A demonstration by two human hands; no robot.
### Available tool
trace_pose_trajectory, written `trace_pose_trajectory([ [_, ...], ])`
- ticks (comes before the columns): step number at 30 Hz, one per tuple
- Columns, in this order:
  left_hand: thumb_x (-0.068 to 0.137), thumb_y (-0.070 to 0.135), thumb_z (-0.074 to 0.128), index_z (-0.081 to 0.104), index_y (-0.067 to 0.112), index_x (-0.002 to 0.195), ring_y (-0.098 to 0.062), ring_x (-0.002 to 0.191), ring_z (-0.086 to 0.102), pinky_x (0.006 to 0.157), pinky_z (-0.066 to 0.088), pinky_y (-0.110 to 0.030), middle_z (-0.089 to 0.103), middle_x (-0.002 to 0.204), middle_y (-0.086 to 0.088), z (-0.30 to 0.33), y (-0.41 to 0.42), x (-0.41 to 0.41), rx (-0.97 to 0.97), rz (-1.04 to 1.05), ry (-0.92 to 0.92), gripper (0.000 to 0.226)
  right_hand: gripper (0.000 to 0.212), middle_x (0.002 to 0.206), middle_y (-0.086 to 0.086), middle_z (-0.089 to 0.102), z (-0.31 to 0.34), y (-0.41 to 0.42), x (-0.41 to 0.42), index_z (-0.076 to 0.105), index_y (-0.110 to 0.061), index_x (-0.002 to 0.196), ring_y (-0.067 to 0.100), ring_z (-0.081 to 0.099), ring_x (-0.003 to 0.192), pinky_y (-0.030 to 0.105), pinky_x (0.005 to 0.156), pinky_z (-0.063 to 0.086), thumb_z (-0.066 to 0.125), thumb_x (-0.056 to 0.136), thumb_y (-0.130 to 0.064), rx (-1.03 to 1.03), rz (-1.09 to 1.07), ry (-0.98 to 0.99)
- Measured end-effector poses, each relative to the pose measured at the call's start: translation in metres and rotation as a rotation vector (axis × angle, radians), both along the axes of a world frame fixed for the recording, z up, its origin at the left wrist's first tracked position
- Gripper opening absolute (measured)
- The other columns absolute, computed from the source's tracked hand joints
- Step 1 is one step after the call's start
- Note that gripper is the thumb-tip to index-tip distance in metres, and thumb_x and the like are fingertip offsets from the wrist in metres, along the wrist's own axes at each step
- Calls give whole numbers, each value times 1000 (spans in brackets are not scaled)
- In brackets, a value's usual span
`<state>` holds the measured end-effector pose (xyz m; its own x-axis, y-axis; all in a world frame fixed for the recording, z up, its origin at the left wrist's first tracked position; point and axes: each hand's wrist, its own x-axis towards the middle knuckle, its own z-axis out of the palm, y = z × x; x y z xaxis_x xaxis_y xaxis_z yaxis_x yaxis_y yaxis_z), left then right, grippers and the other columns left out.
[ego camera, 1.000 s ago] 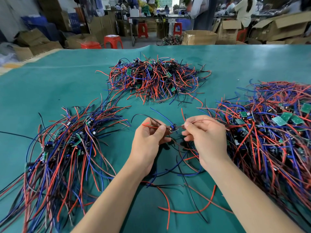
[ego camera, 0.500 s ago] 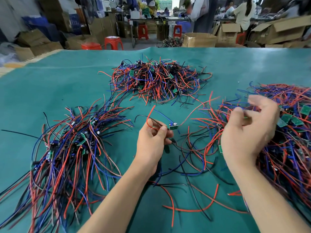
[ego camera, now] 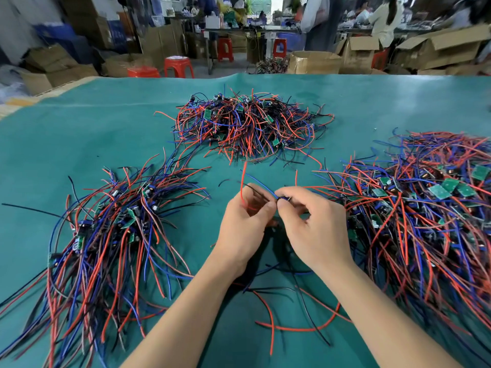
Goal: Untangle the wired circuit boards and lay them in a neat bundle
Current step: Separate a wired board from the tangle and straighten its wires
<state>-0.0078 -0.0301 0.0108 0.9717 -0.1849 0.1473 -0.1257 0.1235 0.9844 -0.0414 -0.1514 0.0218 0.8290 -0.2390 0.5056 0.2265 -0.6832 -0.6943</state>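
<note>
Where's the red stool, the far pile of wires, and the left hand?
red stool (ego camera: 177, 60), head view, on its seat top.
far pile of wires (ego camera: 247, 126), head view, pile's middle.
left hand (ego camera: 243, 227), head view, back of hand.

The table cover looks like smooth teal cloth or vinyl with a soft shine. The wires have glossy plastic coats, red, blue and black. The small boards are matt green. The boxes are plain brown cardboard, the stools shiny red plastic.

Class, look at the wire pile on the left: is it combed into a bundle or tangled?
Roughly combed: the left pile has wires fanning one way, not knotted.
</note>
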Motion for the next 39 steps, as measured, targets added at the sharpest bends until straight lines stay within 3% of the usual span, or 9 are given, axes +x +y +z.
trace_pose_trajectory([
  [3, 91, 1, 67, 62, 9, 83, -32, 81, 66, 79, 58, -47, 66, 91, -31, 1, 2, -2, -35, -29, 11, 12, 2, 75, -13, 74, -2, -3, 1, 74, -24, 87, 6, 68, 69, 35, 75, 54, 73, 88, -25, 93, 5, 6],
  [7, 87, 1, 72, 66, 4, 83, -17, 72, 67, 60, 53, -25, 68, 83, -15, 2, 4, -2, -62, -47, 14, 7, 8, 77, -14, 74, -3, -7, 4, 72, -24, 84, 7, 71, 72, 35, 76, 57, 75, 90, -19, 204, 17, -8],
  [13, 81, -12, 71, 64, 3, 79, -24, 76, 70, 67, 56, -25, 69, 77, -14, 3, 3, -4, -176, -118, 39, 16, 12, 78, -13, 74, -5, -14, 8, 74, -21, 87, 4, 70, 73, 29, 77, 57, 75, 88, -10, 221, -66, -71],
  [17, 80, -12, 73, 68, 3, 76, -29, 80, 69, 70, 59, -30, 72, 79, -9, 3, 1, -7, -96, -218, 23, 17, 13, 78, -17, 71, 3, -30, 10, 73, -21, 90, 0, 67, 71, 26, 76, 55, 72, 90, -8, 217, -190, -155],
  [23, 81, -12, 72, 66, 2, 77, -26, 76, 69, 68, 58, -27, 70, 79, -17, 3, 1, -8, -34, -254, 36, 15, 15, 86, -5, 70, 36, -81, 3, 73, -24, 100, 15, 65, 77, 40, 82, 56, 61, 91, -22, 182, -463, -360],
  [27, 85, -12, 67, 63, 2, 86, -20, 71, 68, 61, 54, -22, 67, 75, -10, 3, 0, -7, -57, -212, 92, 14, 37, 106, 8, 67, 59, -126, 0, 69, -33, 118, 32, 61, 107, 52, 99, 48, 56, 84, -41, -57, -646, -179],
  [32, 85, -11, 67, 63, 5, 86, -20, 70, 67, 57, 49, -19, 66, 72, -5, 2, 1, -4, -43, -213, 96, 16, 59, 127, 7, 57, 96, -130, 9, 48, -44, 130, 39, 51, 125, 57, 105, 45, 47, 71, -49, -218, -648, -10],
  [36, 86, -10, 67, 63, 5, 87, -20, 70, 66, 57, 49, -20, 66, 72, -5, 3, 1, -5, -47, -216, 112, 16, 47, 121, 9, 64, 117, -87, 38, 66, -33, 116, 36, 57, 117, 48, 104, 46, 48, 73, -42, -303, -519, -72],
  [39, 86, -10, 67, 63, 6, 86, -19, 68, 66, 58, 50, -20, 66, 71, -5, 4, 1, -5, -43, -221, 118, 16, 23, 99, 6, 76, 107, -51, 83, 78, -25, 94, 33, 68, 100, 40, 93, 54, 60, 80, -23, -394, -201, 200],
])
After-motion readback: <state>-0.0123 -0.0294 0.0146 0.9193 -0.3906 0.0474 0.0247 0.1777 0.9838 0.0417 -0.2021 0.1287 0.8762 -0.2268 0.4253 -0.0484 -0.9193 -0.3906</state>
